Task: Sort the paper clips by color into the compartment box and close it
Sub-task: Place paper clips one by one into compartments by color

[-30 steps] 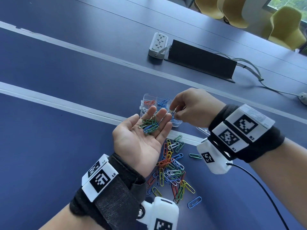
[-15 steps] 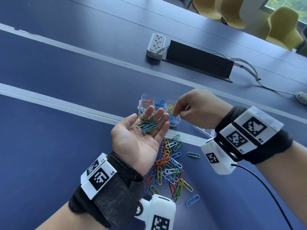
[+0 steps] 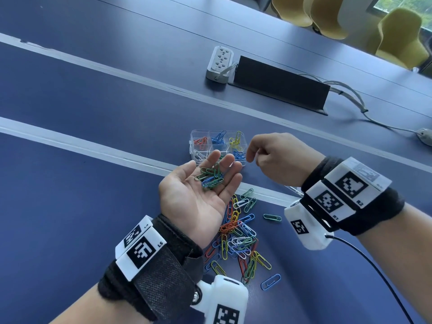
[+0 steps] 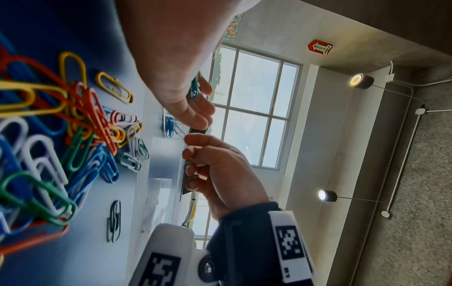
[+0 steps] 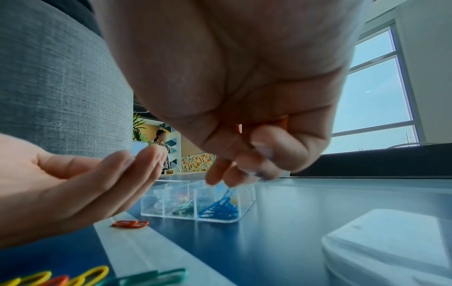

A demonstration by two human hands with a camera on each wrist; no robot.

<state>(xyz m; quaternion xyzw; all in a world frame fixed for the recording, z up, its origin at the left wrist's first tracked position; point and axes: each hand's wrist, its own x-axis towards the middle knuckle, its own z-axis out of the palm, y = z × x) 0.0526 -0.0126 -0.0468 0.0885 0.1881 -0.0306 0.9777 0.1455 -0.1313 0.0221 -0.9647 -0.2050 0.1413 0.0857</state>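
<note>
A clear compartment box (image 3: 193, 137) stands open on the blue table, holding red, blue, yellow, white and green clips in separate cells. My left hand (image 3: 191, 199) is held palm up just in front of it, fingers straight, carrying a small heap of green and blue clips (image 3: 211, 177). My right hand (image 3: 275, 157) hovers at the box's right end with curled fingers. Its thumb and forefinger (image 5: 220, 180) pinch the top of a blue clip (image 5: 227, 193) that reaches down into the blue cell (image 5: 220, 211). A mixed pile of clips (image 3: 238, 235) lies under my left wrist.
The clear lid (image 5: 391, 241) lies on the table under my right wrist. A power strip (image 3: 219, 63), a black cable cover (image 3: 280, 85) and cables (image 3: 350, 97) sit farther back. Yellow chairs (image 3: 397, 36) stand beyond the table. A person (image 5: 161, 147) stands far off.
My right hand has drawn from over the middle of the box to its right end. My left hand still holds its heap of clips, nearly where it was.
</note>
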